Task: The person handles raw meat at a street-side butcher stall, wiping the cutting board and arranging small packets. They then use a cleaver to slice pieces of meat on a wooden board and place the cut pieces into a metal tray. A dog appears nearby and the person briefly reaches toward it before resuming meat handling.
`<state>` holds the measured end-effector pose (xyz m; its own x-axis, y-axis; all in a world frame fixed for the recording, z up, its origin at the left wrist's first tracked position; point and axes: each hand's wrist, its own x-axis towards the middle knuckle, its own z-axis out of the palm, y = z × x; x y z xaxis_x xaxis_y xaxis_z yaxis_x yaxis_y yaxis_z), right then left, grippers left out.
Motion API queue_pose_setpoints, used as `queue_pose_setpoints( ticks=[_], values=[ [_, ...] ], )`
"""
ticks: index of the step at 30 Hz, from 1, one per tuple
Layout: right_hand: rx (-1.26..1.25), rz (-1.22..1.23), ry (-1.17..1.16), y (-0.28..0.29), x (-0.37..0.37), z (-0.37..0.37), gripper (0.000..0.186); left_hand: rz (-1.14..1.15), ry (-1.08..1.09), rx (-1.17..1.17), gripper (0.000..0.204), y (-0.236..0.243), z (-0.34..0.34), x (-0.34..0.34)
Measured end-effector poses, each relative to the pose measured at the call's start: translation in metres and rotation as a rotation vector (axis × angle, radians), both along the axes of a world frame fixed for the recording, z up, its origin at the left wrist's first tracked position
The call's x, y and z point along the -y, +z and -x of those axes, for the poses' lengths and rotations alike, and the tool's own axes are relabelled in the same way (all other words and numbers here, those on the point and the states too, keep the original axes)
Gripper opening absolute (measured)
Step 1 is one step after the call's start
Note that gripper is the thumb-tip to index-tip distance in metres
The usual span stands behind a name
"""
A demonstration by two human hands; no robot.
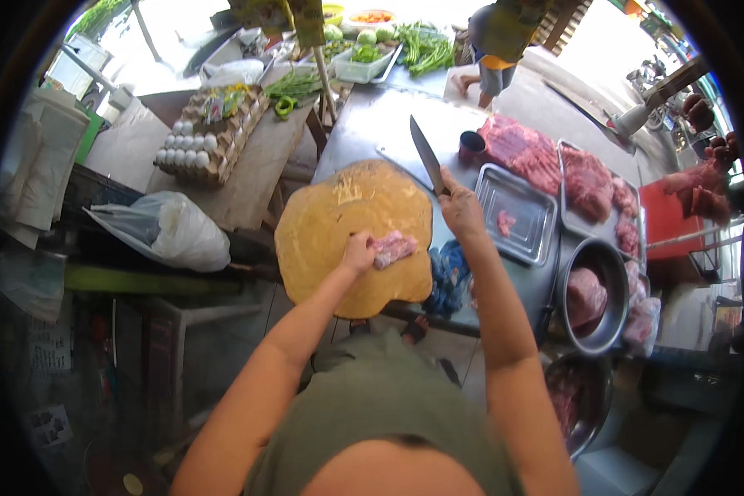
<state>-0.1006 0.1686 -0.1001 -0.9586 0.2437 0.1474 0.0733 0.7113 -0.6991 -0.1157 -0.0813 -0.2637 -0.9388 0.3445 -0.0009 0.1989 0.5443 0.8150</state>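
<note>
On a thick round wooden chopping block [314, 240] lies a pale pink piece of meat [395, 249]. The closed fingers of my left hand [358, 252] grip its left end. My right hand [461, 207] is wrapped round the handle of a large kitchen knife [426, 153], held up to the right of the block. The blade points away from me and a little left, apart from the meat. Beyond my right wrist sits a rectangular metal tray [492, 244] with a small scrap of meat [505, 221] in it.
A large slab of red meat [521, 153] and a meat-filled tray [588, 186] lie at the right. Nearer stands a metal bowl [570, 318] with meat. Blue plastic [448, 277] touches the block's right side. Egg trays [211, 136] and a white plastic bag [178, 231] are at the left.
</note>
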Motion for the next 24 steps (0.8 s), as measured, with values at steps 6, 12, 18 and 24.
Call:
queue_pose_setpoints(
  ticks=[6, 12, 18, 24],
  values=[
    [0.334, -0.172, 0.073, -0.049, 0.051, -0.114, 0.06, 0.014, 0.011, -0.033, 0.015, 0.023, -0.02, 0.009],
    [0.29, -0.193, 0.041, -0.066, 0.076, -0.16, 0.057, 0.062, -0.106, -0.318, 0.02, 0.031, -0.034, -0.014],
    [0.301, -0.323, 0.071, -0.098, 0.084, -0.174, 0.068, 0.122, -0.183, -0.377, 0.032, 0.014, -0.028, -0.024],
    [0.341, -0.275, 0.103, -0.092, 0.085, -0.171, 0.066, 0.201, -0.201, -0.287, 0.011, 0.02, -0.022, -0.027]
  ],
)
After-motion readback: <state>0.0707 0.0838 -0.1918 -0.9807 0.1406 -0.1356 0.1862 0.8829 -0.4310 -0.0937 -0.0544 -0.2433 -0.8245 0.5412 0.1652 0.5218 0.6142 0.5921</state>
